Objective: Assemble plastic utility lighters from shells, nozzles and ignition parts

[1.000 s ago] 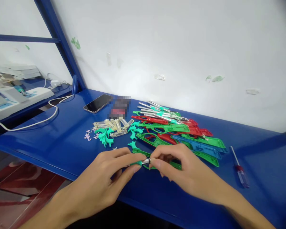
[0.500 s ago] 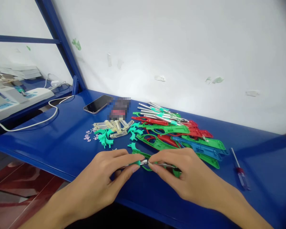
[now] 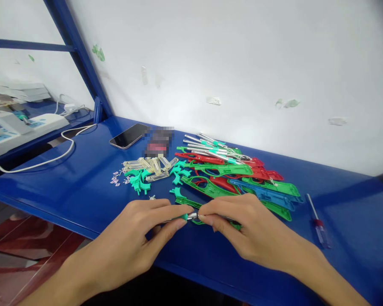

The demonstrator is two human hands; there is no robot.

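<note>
My left hand (image 3: 147, 236) pinches a short silver metal tube (image 3: 192, 216) with a teal plastic collar, between thumb and index finger. Most of that part is hidden in the left fingers. My right hand (image 3: 250, 223) is closed at the tube's right end, thumb and index finger together; whatever it grips there is mostly covered. Just behind the fingertips lies a green lighter casing half (image 3: 191, 202), partly hidden by the hands. Teal curved trigger pieces (image 3: 138, 180) lie beyond my left hand.
Green, red and blue lighter casing halves (image 3: 221, 170) are piled beyond my right hand, with metal tubes (image 3: 201, 149) behind. Clear reservoirs (image 3: 158, 168), tiny pink pieces (image 3: 115, 179) and a phone (image 3: 129, 136) lie left. A screwdriver (image 3: 319, 229) rests right. A white cable (image 3: 70, 148) crosses the table.
The pale wire seen under my right fingers earlier is now mostly out of sight. The hands stay together at the tube, and the view has shifted slightly.
</note>
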